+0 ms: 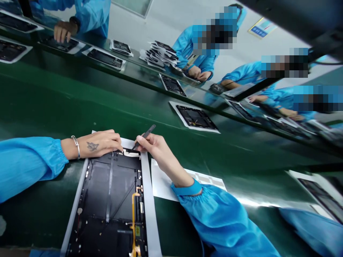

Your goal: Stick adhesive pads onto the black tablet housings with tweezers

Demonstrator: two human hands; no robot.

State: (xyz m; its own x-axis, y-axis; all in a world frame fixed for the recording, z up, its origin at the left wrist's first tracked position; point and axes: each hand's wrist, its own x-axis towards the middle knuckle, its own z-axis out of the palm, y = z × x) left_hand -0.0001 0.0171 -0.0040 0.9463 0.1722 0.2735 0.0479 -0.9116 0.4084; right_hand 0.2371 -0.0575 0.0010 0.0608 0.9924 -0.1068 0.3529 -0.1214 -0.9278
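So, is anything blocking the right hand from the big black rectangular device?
Nothing visible: the right hand holds slim dark tweezers, tip at the far end of the open black rectangular device, beside the left hand.

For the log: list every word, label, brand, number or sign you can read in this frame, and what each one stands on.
None can be read.
Yellow-and-blue wall sign: marks too small and blurred to read.
Small green label inside the open device: too small to read.
White sheet beside the device: greyish blocks, no lettering legible.
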